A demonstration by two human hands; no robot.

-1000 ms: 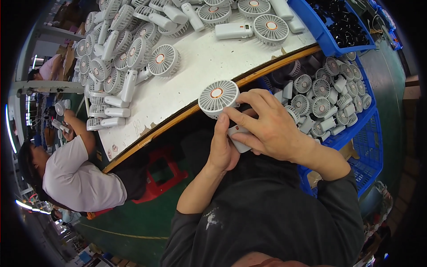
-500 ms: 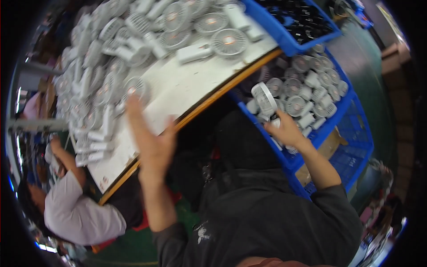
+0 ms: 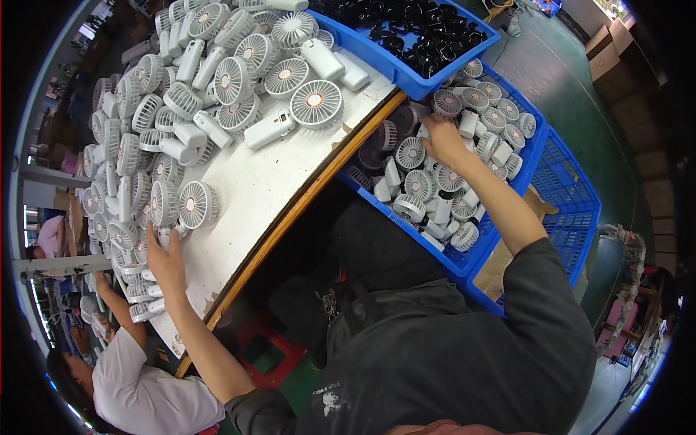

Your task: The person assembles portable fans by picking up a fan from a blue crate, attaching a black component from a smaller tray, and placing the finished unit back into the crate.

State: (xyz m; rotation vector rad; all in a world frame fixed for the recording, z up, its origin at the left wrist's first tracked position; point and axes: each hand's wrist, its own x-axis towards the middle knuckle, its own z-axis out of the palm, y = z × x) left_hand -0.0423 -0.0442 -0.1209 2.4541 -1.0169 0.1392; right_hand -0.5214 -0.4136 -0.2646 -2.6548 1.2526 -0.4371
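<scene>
Many white handheld fans with round caged heads lie heaped on the white tabletop point(image 3: 250, 177). At the near left end of the heap, my left hand point(image 3: 167, 264) has its thumb and fingers around the handle of a handheld fan point(image 3: 164, 203). Another fan point(image 3: 197, 204) lies right beside it. My right hand point(image 3: 444, 139) is down among the fans in the blue crate point(image 3: 453, 264), to the right of the table. Its fingers are curled on a white fan part point(image 3: 423, 132); the rest of that fan is mostly hidden.
A blue tray point(image 3: 406, 76) of small black parts stands at the table's far right corner, partly over the crate. A second blue crate point(image 3: 573, 196) sits below on the right. The table has a wooden edge point(image 3: 290, 203). At left, a co-worker in a white shirt point(image 3: 148, 384) sits near a red stool point(image 3: 279, 366).
My left hand has moved left and down to the fan pile and closed on a handle. My right hand, carrying a fan, has gone farther into the crate. The view has shifted.
</scene>
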